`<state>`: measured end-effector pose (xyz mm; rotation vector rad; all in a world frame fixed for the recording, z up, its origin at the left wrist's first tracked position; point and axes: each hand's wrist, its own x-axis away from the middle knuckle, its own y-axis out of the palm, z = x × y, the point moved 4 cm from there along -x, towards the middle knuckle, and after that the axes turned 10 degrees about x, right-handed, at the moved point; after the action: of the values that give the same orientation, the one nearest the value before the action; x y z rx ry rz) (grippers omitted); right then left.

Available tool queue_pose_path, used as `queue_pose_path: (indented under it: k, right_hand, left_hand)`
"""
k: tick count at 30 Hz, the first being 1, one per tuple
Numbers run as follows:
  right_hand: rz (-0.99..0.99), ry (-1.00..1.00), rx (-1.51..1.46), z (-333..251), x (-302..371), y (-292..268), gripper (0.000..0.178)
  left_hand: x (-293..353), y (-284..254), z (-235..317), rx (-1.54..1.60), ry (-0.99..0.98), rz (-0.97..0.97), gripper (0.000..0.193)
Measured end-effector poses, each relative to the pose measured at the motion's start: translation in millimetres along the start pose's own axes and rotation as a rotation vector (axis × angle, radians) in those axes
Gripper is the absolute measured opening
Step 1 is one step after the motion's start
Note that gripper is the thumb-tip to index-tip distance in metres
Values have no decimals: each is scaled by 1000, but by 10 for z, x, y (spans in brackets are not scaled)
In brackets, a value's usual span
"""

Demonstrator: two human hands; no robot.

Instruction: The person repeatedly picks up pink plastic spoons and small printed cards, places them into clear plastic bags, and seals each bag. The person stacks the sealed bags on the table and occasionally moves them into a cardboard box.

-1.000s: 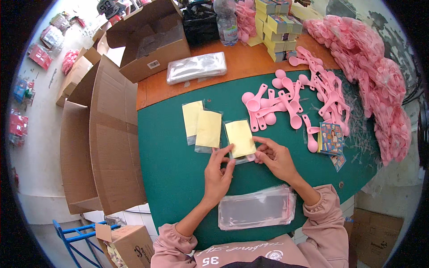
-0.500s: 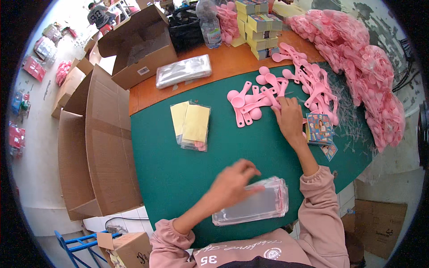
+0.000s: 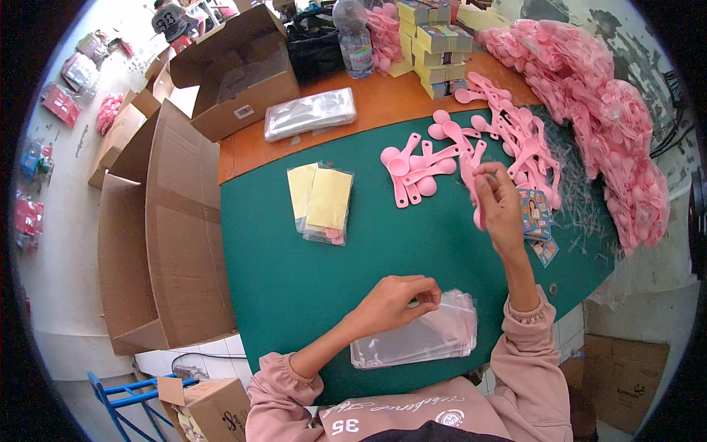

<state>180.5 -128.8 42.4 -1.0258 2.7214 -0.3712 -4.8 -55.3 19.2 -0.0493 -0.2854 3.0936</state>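
Spoon (image 3: 479, 216) pinched in right hand (image 3: 501, 210): picking step, probably. Left hand (image 3: 398, 302) curls over bags (image 3: 412, 342), grip unclear; next likely needs one.

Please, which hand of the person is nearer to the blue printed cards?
Right. The right hand, holding a pink spoon, is just left of the blue printed cards; the left hand is farther away, by the clear bags.

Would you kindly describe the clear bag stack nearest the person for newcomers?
On the green tabletop, find the edge nearest the person. By the left hand lies the clear bag stack. Unlike the other clear stack, it rests on green, not orange wood.
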Motion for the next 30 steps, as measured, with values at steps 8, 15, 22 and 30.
queue_pose_path:
  k: [8, 15, 22, 30]
  right_hand:
    - [-263, 41, -344, -250, 177, 168, 44]
    - [-150, 170, -402, -261, 215, 274, 32]
    - [166, -102, -45, -143, 223, 171, 11]
    - [32, -17, -78, -162, 262, 264, 18]
  left_hand:
    - [13, -128, -6, 85, -174, -83, 12]
    - [-1, -324, -288, 851, -319, 246, 23]
    - [6, -420, -348, 659, -279, 405, 31]
    - [16, -470, -343, 665, -281, 481, 34]
